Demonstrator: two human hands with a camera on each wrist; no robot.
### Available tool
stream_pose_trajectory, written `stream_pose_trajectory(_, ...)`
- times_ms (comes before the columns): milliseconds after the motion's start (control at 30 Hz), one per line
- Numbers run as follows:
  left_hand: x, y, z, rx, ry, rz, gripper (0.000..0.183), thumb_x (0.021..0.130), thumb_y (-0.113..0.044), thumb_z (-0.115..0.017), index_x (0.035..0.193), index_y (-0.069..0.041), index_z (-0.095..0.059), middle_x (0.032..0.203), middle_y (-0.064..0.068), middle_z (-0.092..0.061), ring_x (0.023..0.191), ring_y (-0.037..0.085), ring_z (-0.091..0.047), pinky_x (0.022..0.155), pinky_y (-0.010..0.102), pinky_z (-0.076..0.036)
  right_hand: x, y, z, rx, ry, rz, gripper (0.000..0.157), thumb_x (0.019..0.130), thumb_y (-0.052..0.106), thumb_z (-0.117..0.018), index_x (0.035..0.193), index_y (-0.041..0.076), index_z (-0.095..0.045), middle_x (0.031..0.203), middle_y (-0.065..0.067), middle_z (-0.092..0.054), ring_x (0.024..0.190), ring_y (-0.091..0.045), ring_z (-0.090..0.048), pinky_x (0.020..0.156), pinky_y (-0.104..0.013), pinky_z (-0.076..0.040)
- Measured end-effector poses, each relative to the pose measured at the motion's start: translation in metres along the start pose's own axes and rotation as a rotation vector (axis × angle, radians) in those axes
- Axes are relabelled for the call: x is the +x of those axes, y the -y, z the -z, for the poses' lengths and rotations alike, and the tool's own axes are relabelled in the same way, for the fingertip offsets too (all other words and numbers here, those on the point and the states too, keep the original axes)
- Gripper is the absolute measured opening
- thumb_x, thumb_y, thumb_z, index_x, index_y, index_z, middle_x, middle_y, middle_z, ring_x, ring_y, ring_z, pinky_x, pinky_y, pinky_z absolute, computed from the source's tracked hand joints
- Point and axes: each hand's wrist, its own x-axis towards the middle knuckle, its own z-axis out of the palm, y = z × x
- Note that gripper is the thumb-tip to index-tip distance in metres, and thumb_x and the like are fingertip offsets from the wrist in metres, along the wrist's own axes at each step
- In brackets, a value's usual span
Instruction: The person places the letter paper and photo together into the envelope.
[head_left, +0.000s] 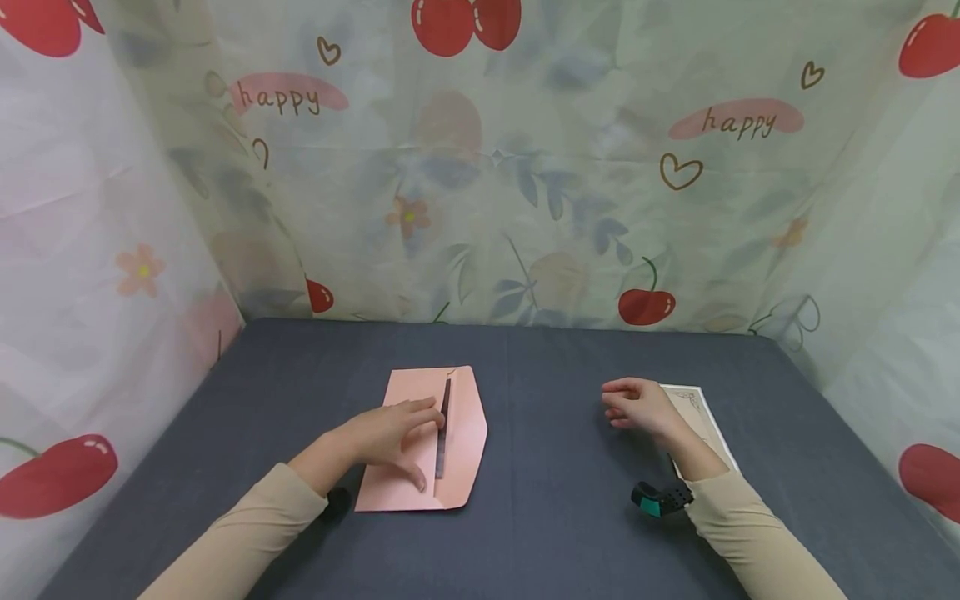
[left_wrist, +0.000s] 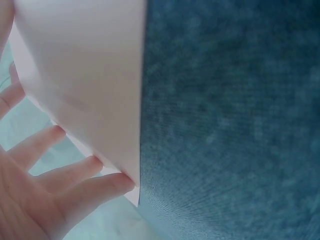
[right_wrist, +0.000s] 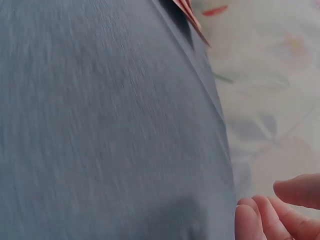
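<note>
A pink envelope lies on the dark tabletop in the head view, its pointed flap spread out to the right. Along its mouth runs a narrow dark strip; whether that is a gap or something inside, I cannot tell. My left hand rests on the envelope, fingertips at the mouth's edge and thumb lower down. In the left wrist view those fingers look fairly straight against the pale paper. My right hand hovers over the table with loosely curled fingers and nothing in them. Beside it lies a cream card, partly hidden by the forearm.
Dark cloth covers the table. A printed curtain with cherries and hearts encloses the back and both sides. A black strap with a teal part hangs at my right wrist.
</note>
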Motion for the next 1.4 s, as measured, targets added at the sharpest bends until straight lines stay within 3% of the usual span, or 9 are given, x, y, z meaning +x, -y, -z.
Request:
stream_pose_trajectory(333,0.001,0.002,-0.001,-0.006,-0.001,0.0,0.077,0.059,-0.062,-0.077,0.119,-0.024,-0.047,0.148,0.016,-0.036,0.13,0.035,-0.044,0.099,0.051,-0.042,-0.01,-0.015,0.045,-0.048,-0.066,-0.059,0.049,0.096,0.024,-0.051,0.131,-0.009,-0.043,0.122,-0.03,-0.055,0.085,-0.01,-0.066,0.075,-0.03,-0.056)
stream_pose_trajectory(567,0.0,0.002,-0.001,-0.008,-0.004,0.008,0.077,0.058,-0.061,-0.078,0.119,-0.024,-0.048,0.149,0.016,-0.035,0.132,0.035,-0.042,0.1,0.051,-0.041,-0.012,-0.029,0.073,-0.097,-0.154,-0.132,0.051,0.093,0.024,-0.055,0.129,-0.01,-0.043,0.11,-0.023,-0.061,0.077,-0.006,-0.064,0.072,-0.032,-0.056)
stream_pose_trajectory(700,0.0,0.001,0.0,-0.016,0.0,0.017,0.076,0.058,-0.059,-0.078,0.119,-0.025,-0.048,0.15,0.015,-0.035,0.133,0.035,-0.041,0.101,0.051,-0.041,-0.014,-0.037,0.087,-0.149,-0.19,-0.179,0.053,0.092,0.024,-0.056,0.129,-0.011,-0.043,0.113,-0.028,-0.058,0.078,-0.011,-0.065,0.07,-0.032,-0.056)
stream_pose_trajectory(900,-0.001,0.0,0.0,-0.021,0.003,0.025,0.075,0.058,-0.059,-0.079,0.119,-0.026,-0.048,0.15,0.014,-0.034,0.133,0.035,-0.041,0.101,0.05,-0.041,0.003,-0.082,0.108,-0.222,-0.236,-0.208,0.057,0.088,0.027,-0.06,0.127,-0.011,-0.044,0.116,-0.031,-0.054,0.076,-0.014,-0.063,0.058,-0.022,-0.053)
stream_pose_trajectory(1000,-0.001,0.001,0.0,-0.017,0.003,0.016,0.076,0.059,-0.059,-0.078,0.119,-0.025,-0.048,0.149,0.016,-0.035,0.132,0.035,-0.041,0.1,0.051,-0.041,0.0,-0.084,0.113,-0.248,-0.243,-0.235,0.056,0.088,0.024,-0.061,0.126,-0.013,-0.044,0.115,-0.033,-0.054,0.075,-0.015,-0.062,0.061,-0.023,-0.053)
stream_pose_trajectory(1100,0.0,0.001,0.0,-0.017,0.004,0.017,0.076,0.059,-0.059,-0.078,0.119,-0.025,-0.048,0.149,0.016,-0.034,0.132,0.036,-0.041,0.1,0.051,-0.041,-0.015,-0.064,0.111,-0.25,-0.233,-0.271,0.054,0.087,0.018,-0.061,0.125,-0.016,-0.043,0.118,-0.036,-0.05,0.08,-0.022,-0.063,0.063,-0.026,-0.053)
stream_pose_trajectory(1400,0.0,0.0,0.0,-0.012,0.001,0.022,0.075,0.058,-0.059,-0.078,0.118,-0.027,-0.048,0.15,0.014,-0.034,0.133,0.034,-0.041,0.101,0.05,-0.041,-0.017,-0.066,0.11,-0.259,-0.264,-0.35,0.054,0.085,0.016,-0.063,0.125,-0.015,-0.044,0.121,-0.036,-0.047,0.085,-0.027,-0.059,0.054,-0.019,-0.046)
